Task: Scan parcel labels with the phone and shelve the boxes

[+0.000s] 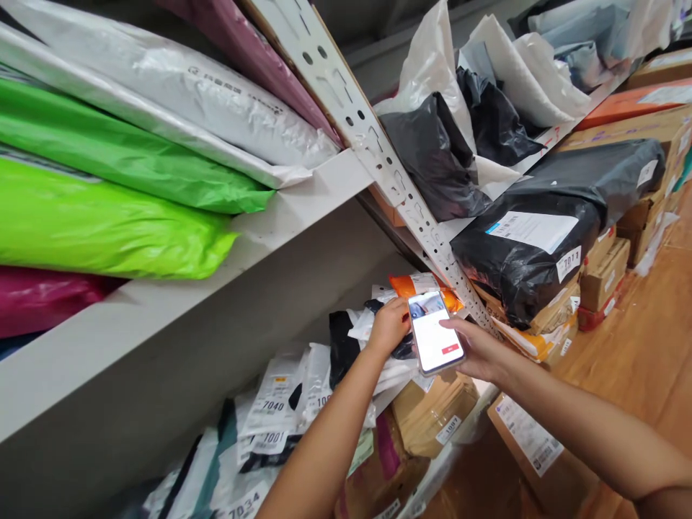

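A smartphone with a lit, mostly white screen is held in my right hand. A photo fills the top of its screen, and a red button shows near the bottom; my right thumb lies over the screen. Just left of the phone, my left hand reaches among bagged parcels on the lower shelf. Its fingers are curled, their tips partly hidden, and what they grip cannot be made out. Behind the phone lies an orange parcel bag. Close to my left hand are a black bag and white bags.
A perforated metal post slants between the racks. White bags marked with numbers stand below left. Green parcels lie on the upper shelf. On the right are a black-wrapped parcel and a labelled carton by the wooden floor.
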Motion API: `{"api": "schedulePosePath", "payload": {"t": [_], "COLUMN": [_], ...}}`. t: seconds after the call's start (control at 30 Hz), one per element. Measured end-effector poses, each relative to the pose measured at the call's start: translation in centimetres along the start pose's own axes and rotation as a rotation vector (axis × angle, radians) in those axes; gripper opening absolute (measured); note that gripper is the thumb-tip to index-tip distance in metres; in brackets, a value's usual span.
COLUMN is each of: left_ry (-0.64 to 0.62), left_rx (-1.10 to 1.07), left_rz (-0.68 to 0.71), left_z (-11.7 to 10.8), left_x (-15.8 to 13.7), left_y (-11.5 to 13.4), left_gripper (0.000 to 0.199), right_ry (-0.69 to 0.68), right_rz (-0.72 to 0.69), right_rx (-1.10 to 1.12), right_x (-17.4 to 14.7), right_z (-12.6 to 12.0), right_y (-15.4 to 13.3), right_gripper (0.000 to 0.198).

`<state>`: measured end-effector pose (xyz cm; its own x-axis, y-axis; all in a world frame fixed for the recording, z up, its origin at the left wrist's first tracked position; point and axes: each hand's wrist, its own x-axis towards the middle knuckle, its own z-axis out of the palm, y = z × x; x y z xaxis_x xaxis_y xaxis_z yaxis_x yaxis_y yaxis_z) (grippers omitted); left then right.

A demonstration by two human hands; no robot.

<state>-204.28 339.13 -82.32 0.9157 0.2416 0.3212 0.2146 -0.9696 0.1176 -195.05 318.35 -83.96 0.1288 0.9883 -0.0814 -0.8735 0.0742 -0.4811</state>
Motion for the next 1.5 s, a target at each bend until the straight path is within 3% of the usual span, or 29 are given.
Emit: {"api": "schedulePosePath", "payload": {"t": [0.17,0.37,0.53,0.73,1.5], "left_ry": [0.03,0.029,0.018,0.021,0.118], "left_rx": [-0.043,-0.074,-0.075,-0.1,-0.183], "left_rz": [-0.043,-0.077,-0.083,-0.066,0.033], "left_z": [0.4,0.3,0.5,1.3,1.3], "left_x": [-0.3,-0.2,0.0,-0.1,-0.1], "left_y": [0.2,0.6,0.5,-0.4,-0.3], "left_gripper": [0.024,0.032,0.031,0.03,0.033], "right_ry": [0.094,0.086,0.074,0.01,-0.033], "right_rz": [-0.14,-0.228,-0.29,-0.391,-0.39], "right_rx": [0.016,0.0,-0.03,-0.201,-0.235], "right_x": [3.8,6.0,5.6,4.3,3.3], "right_z": [0.6,0.9,1.1,1.0,1.5], "right_y": [-0.6,-0.7,-1.0,-1.0,-1.0], "right_gripper": [0.023,0.026,0.029,0.073,0.075]}}
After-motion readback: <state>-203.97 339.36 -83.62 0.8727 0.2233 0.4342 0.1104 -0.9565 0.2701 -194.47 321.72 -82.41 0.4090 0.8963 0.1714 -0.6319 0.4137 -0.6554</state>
